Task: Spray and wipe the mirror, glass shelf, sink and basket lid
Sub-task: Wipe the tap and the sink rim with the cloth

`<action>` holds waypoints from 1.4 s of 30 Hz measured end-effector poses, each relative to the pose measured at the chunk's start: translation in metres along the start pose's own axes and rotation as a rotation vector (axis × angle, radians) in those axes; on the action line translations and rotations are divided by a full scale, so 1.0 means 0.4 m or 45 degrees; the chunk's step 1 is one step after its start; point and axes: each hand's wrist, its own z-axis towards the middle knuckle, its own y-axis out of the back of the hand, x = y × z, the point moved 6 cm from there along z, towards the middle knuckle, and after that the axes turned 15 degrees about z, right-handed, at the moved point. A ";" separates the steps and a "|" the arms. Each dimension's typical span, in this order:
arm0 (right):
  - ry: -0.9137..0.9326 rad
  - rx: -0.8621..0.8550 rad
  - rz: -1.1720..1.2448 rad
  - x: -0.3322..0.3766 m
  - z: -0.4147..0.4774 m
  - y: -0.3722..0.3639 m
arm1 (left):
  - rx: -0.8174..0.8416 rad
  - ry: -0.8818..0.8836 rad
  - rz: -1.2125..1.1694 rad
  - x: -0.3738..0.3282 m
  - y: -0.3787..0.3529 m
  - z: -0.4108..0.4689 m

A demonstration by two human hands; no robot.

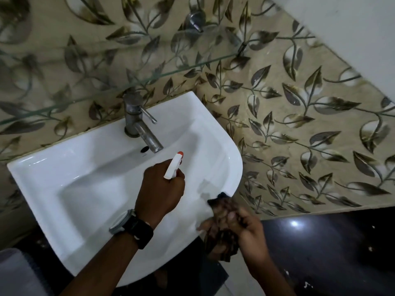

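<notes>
Mostly hidden spray bottle (173, 165) in left hand (160, 189), blurred cloth (222, 223) in right hand (245, 227)

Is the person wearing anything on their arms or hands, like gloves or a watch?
No gloves: both hands are bare, and no sleeves show on the forearms. The left hand has a wristwatch on its wrist, with a wide black strap and a round grey case. The right hand shows no watch or bracelet; it is too blurred to tell about rings.
</notes>
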 end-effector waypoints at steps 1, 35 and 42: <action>-0.016 -0.073 0.149 0.008 0.000 0.020 | 0.004 -0.021 0.025 -0.010 -0.013 0.009; -0.008 -0.565 0.793 0.083 -0.003 0.176 | 0.588 -0.111 0.464 -0.007 -0.057 -0.088; 0.003 -0.535 0.834 0.103 -0.068 0.116 | 0.522 -0.175 0.574 0.041 0.013 -0.214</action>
